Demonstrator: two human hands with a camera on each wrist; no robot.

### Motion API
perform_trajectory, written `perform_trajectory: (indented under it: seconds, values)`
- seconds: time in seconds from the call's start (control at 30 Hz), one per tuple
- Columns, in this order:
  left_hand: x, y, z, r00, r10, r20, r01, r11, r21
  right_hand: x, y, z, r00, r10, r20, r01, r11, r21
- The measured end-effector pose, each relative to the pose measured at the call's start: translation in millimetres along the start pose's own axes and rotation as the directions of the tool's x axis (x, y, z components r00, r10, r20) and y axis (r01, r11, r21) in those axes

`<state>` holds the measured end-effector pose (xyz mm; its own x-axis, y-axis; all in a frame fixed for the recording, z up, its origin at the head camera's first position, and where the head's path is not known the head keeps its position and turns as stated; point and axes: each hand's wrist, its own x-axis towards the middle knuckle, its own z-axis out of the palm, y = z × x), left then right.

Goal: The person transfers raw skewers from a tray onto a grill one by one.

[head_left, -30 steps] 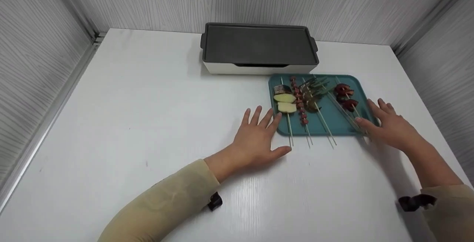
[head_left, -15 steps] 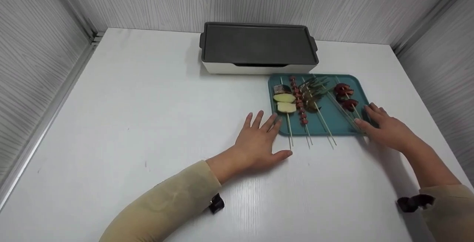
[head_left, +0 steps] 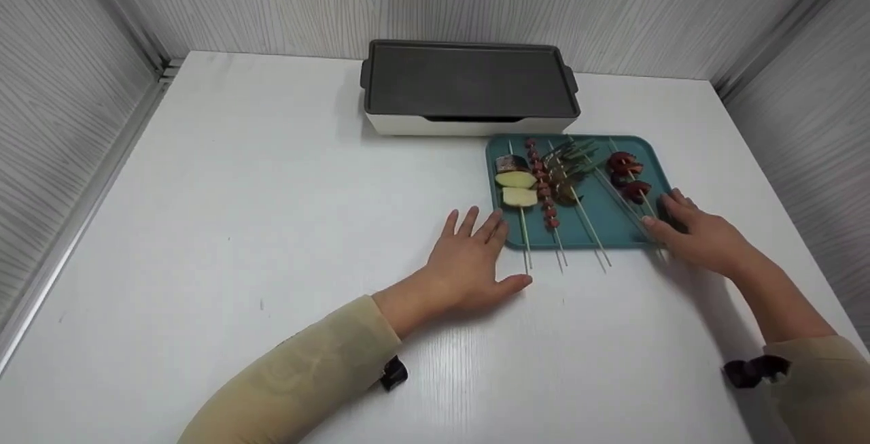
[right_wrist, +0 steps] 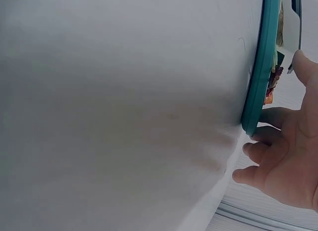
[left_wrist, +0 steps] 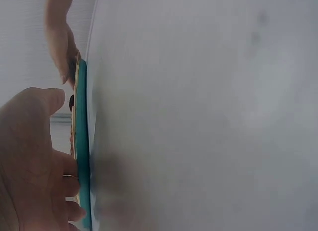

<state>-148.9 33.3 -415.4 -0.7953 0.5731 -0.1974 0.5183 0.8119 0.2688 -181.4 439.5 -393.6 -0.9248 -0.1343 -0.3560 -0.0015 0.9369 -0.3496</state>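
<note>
We see a smooth white tabletop (head_left: 238, 192), with a dark, flat griddle (head_left: 469, 83) near its far edge. Before it, toward the right edge, lies the round-cornered teal tray (head_left: 615, 228), its long axis roughly parallel to the far edge. It is between our two hands, equally near: the left hand (head_left: 465, 264), spread, at its near left corner; the right hand (head_left: 707, 236), relaxed, at its near right. Both seem to touch it; neither clamps. Thin sticks (head_left: 588, 219) carry pale slices (head_left: 519, 196) and red pieces (head_left: 542, 182).

Skewers (head_left: 542, 187) on tray (head_left: 615, 226); griddle (head_left: 472, 81) behind
</note>
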Motion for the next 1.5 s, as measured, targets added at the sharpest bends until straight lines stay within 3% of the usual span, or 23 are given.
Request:
perform_trajectory:
  seconds: [0.5,0.93,1.5]
  values:
    - [-17.9,-23.7,-8.3,1.000,-0.012,-0.003,0.011,0.999,-0.034,-1.8,-24.1,11.5,1.000,-0.030,-0.005,0.030,0.999,0.009]
    - [-46.1,-58.1,-16.2,1.000,-0.006,-0.002,0.006,1.000,0.023,-5.0,-60.4,27.6,0.993,-0.117,-0.020,0.116,0.992,-0.050]
    - [-83.9,-97.2,-22.3,1.000,-0.012,-0.004,0.012,0.998,0.063,-4.1,-101.6,44.5,0.984,-0.179,-0.012,0.179,0.983,-0.043]
